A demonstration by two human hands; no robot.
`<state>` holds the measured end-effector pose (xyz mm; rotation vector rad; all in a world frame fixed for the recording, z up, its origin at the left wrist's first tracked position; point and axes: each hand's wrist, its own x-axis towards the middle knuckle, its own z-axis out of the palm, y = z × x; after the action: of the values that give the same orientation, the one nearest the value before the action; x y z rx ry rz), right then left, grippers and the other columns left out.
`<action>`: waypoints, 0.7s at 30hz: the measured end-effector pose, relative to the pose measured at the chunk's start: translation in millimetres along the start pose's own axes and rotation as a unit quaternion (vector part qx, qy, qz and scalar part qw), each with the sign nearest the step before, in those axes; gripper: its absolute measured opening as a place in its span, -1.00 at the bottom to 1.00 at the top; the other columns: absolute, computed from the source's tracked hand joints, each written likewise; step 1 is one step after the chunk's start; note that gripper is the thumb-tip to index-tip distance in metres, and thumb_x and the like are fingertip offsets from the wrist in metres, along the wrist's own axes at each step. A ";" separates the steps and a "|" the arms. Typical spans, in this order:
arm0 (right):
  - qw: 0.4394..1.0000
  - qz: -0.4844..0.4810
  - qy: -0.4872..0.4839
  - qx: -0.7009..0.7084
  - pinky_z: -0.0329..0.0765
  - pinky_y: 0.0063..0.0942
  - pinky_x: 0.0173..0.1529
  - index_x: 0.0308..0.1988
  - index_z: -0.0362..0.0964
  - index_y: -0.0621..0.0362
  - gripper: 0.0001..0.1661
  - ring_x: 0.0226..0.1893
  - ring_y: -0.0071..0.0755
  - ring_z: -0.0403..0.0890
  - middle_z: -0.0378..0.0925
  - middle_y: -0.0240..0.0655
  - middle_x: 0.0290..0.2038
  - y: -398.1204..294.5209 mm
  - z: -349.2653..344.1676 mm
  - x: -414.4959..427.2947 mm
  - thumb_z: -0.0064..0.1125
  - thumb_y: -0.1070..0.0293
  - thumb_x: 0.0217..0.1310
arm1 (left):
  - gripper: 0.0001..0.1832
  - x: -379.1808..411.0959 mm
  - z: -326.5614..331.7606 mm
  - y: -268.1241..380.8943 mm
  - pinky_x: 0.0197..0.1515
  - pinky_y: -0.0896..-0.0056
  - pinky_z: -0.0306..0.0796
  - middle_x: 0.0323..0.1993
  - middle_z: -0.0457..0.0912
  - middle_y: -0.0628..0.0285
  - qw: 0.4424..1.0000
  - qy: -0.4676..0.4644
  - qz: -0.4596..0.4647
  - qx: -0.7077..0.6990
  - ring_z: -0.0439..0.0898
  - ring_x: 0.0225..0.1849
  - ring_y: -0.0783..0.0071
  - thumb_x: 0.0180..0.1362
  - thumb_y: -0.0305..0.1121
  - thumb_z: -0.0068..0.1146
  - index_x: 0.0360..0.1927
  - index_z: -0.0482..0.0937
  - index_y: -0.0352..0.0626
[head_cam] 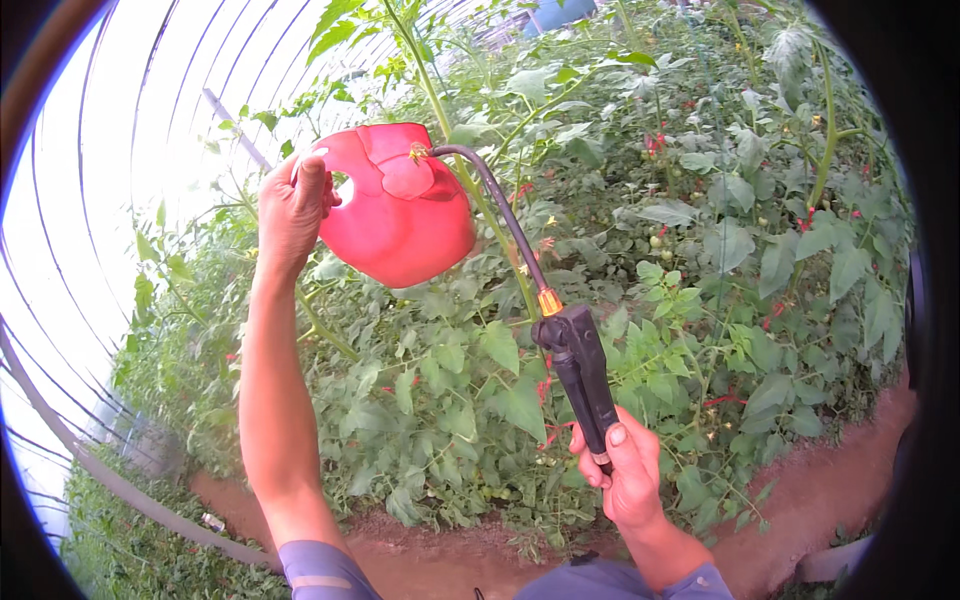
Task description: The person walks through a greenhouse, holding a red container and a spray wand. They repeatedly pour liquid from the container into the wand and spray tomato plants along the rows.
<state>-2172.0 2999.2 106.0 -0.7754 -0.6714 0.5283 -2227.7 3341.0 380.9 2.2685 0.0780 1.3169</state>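
Observation:
My left hand (298, 202) is raised at the upper left and grips the edge of a red sheet-like shield (405, 232), its thumb near a hole in it. In my right hand (626, 469), at the lower right, is the black handle of a sprayer wand (586, 360). An orange-yellow fitting (550, 301) joins the handle to a thin bent black tube (506, 202). The tube's tip lies at a small yellow tomato flower cluster (418, 153), in front of the shield. A green tomato stem (480, 202) passes behind the tube. Whether any spray comes out cannot be seen.
Dense tomato plants (675, 247) with red ties and several green fruits fill the middle and right. A brown soil path (465, 559) runs below. Greenhouse hoops and bright film curve along the left. A grey pipe (142, 502) crosses the lower left, and more plants grow beneath it.

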 end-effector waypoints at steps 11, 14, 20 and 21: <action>1.000 -0.007 -0.009 0.026 0.16 -0.70 -0.55 0.05 0.45 0.34 -0.43 -0.58 -0.73 0.33 0.56 -0.33 -0.26 -2.3 -12.5 17.2 0.02 -0.04 0.54 | -0.52 -7.9 10.6 21.2 -0.36 0.51 0.48 -0.53 0.58 0.39 0.994 0.036 -0.019 0.100 0.54 -0.48 0.66 0.37 0.09 0.24 -0.25 0.67 -0.22; 1.000 0.009 0.015 0.010 0.16 -0.68 -0.58 0.02 0.44 0.36 -0.45 -0.60 -0.69 0.34 0.56 -0.29 -0.30 -2.1 -11.7 16.1 -0.02 -0.02 0.55 | -0.57 -12.0 12.0 23.2 -0.37 0.47 0.46 -0.52 0.61 0.39 0.994 0.029 -0.018 0.100 0.53 -0.48 0.66 0.33 0.02 0.29 -0.34 0.67 -0.20; 0.997 0.025 0.035 0.071 0.13 -0.65 -0.66 0.24 0.36 0.34 -0.24 -0.68 -0.63 0.26 0.52 -0.28 -0.34 9.0 -20.5 -9.2 -0.24 -0.17 0.54 | -0.40 -46.6 13.5 19.2 -0.44 0.39 0.33 -0.62 0.50 0.32 0.994 0.093 -0.015 0.059 0.40 -0.54 0.59 0.24 0.21 0.36 -0.49 0.55 -0.19; 0.996 0.026 0.039 0.071 0.10 -0.64 -0.68 0.26 0.35 0.31 -0.21 -0.70 -0.63 0.24 0.50 -0.30 -0.35 12.1 -24.1 -13.4 -0.26 -0.21 0.54 | -0.39 -57.7 9.4 20.9 -0.44 0.39 0.34 -0.62 0.50 0.32 0.993 0.107 -0.013 0.051 0.40 -0.54 0.59 0.24 0.22 0.35 -0.50 0.54 -0.19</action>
<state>-2166.0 2986.8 79.2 -0.6786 -0.5370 0.5844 -2254.6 3302.0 340.8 2.1924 0.2545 1.5720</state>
